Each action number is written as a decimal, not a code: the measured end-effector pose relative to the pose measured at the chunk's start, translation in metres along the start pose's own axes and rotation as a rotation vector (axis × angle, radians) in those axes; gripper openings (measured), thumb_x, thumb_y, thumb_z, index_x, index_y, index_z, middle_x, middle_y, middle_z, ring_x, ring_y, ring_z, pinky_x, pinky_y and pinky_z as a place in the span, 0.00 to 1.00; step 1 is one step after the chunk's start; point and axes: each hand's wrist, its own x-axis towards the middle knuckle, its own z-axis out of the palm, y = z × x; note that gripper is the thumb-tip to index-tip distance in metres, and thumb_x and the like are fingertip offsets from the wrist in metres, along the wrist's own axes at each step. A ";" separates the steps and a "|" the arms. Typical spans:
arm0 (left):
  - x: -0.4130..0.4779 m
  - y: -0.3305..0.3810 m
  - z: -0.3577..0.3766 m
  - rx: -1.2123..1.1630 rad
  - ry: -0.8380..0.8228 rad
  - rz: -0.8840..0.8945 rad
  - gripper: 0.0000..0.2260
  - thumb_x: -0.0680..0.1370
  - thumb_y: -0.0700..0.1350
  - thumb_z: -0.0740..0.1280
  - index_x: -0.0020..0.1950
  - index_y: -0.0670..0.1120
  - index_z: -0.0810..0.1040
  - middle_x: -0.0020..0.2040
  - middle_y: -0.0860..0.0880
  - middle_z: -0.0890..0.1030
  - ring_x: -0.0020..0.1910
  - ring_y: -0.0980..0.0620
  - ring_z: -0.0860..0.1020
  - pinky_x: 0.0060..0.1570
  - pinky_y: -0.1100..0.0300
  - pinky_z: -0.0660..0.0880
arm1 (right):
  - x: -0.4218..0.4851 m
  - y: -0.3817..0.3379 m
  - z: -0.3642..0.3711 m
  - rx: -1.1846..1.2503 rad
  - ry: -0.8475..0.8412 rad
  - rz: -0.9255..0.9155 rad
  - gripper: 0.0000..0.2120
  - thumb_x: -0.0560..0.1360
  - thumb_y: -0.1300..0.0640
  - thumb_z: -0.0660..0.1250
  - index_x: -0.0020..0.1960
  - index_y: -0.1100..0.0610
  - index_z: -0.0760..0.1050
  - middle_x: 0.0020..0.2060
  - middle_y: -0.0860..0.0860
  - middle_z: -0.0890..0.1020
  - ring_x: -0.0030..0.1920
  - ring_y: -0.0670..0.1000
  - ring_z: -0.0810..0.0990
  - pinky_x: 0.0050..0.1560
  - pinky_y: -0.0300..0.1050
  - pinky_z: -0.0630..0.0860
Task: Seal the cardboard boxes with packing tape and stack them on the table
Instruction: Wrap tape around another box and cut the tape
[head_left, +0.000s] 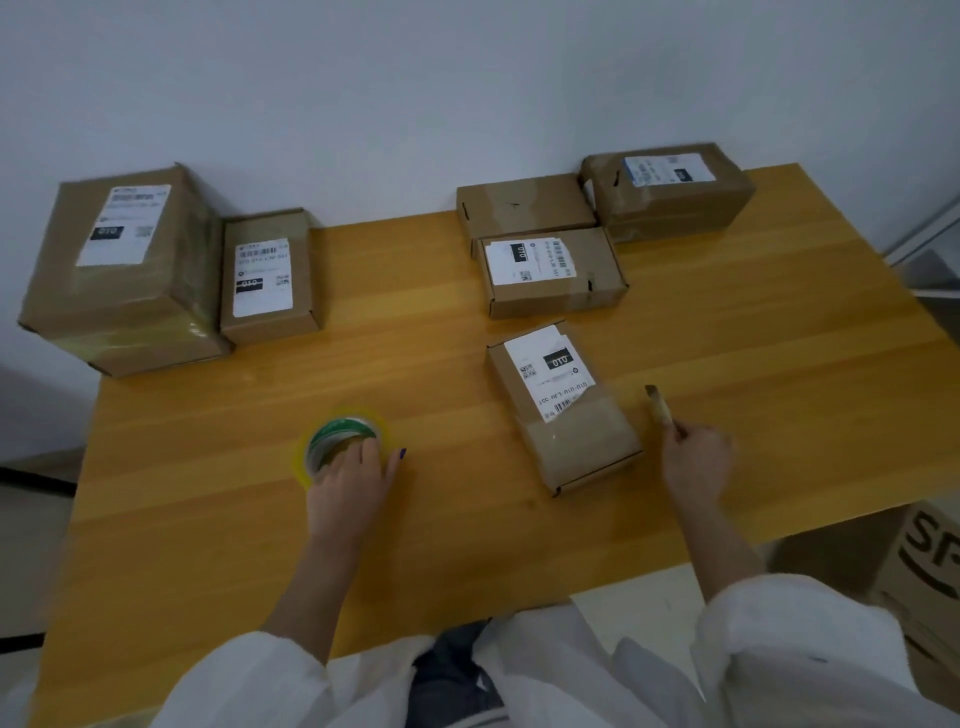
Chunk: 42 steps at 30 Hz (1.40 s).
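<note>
Cardboard boxes (563, 410) are seen closed, contents hidden. The tape roll (332, 434) is gripped by the left hand (348, 491), a thin blurred tool (660, 408) by the right hand (696, 460).

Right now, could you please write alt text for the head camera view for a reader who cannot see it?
A person's left hand grips a tape roll on an orange wooden table, while the right hand holds a slim, blurred tool beside the nearest cardboard box. Several more boxes sit farther back, the largest box at far left.
</note>
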 end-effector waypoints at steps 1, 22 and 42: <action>-0.005 0.001 0.004 0.004 -0.010 0.009 0.19 0.79 0.52 0.59 0.34 0.41 0.71 0.24 0.46 0.72 0.17 0.51 0.69 0.15 0.66 0.63 | -0.001 0.005 0.003 -0.011 -0.002 0.005 0.18 0.82 0.52 0.58 0.60 0.63 0.79 0.49 0.63 0.80 0.54 0.61 0.74 0.59 0.53 0.66; 0.014 0.077 0.014 -0.217 -0.283 0.145 0.24 0.78 0.51 0.52 0.64 0.36 0.73 0.64 0.38 0.75 0.63 0.42 0.76 0.56 0.51 0.75 | -0.087 -0.086 0.038 0.377 -0.572 -0.291 0.33 0.78 0.40 0.60 0.77 0.54 0.57 0.67 0.56 0.73 0.63 0.56 0.73 0.62 0.51 0.73; 0.001 0.064 0.008 -0.173 -0.391 0.214 0.28 0.83 0.54 0.39 0.72 0.41 0.66 0.72 0.45 0.67 0.71 0.48 0.66 0.71 0.53 0.55 | -0.046 -0.102 0.035 0.449 -0.719 -0.193 0.33 0.75 0.36 0.62 0.76 0.44 0.60 0.58 0.55 0.75 0.54 0.57 0.76 0.35 0.56 0.82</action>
